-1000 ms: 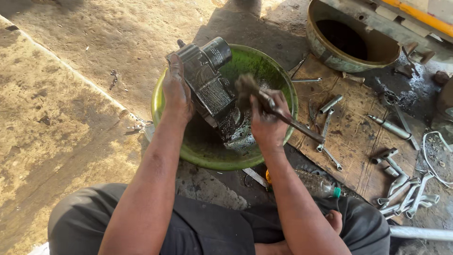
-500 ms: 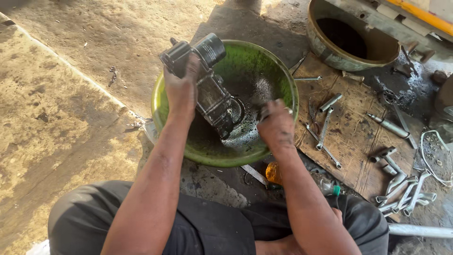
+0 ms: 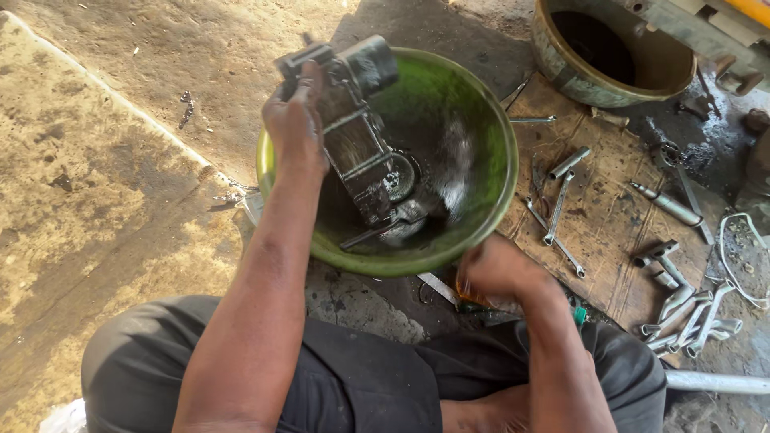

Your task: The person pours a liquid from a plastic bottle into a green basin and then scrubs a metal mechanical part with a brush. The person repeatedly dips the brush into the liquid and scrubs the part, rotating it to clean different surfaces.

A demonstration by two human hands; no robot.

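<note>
— Left hand (image 3: 295, 120)?

— Clamped on the top end of a greasy metal engine part (image 3: 353, 136), fingers wrapped over its upper edge. Tilted, that part: upper end leaning out over the far rim of the green basin (image 3: 489, 200), lower end down in the dark liquid at the bottom.

— Right hand (image 3: 501, 269)?

— Down at the near rim of the basin, just outside it, blurred. Curled into a loose fist, with something orange (image 3: 469, 293) showing just under it (too smeared to tell what, or whether truly gripped). Well apart from the engine part.

— Anything else inside the basin?

— A thin dark rod-like thing (image 3: 373, 234) lying by the low end of the part, below the left hand. Pale splash or blur (image 3: 457, 172) on the inner wall, between the two hands.

— Beyond the right hand?

— A wooden board (image 3: 609, 216) just to its right, strewn with tools: a long spanner (image 3: 555, 210), a short socket piece (image 3: 569, 163), a punch-like rod (image 3: 666, 204). Farther right, a heap of bent tube spanners (image 3: 690, 317) and a loop of pale wire (image 3: 742, 256). Well past the board, far and to the right, a big round rusty tub (image 3: 609, 60), dark inside.

— Near the left hand?

— Bare concrete floor (image 3: 104, 176) on its left, a small bit of chain or scrap (image 3: 187, 107) lying there. Below both arms, dark trousers (image 3: 361, 377) of the seated person.
</note>
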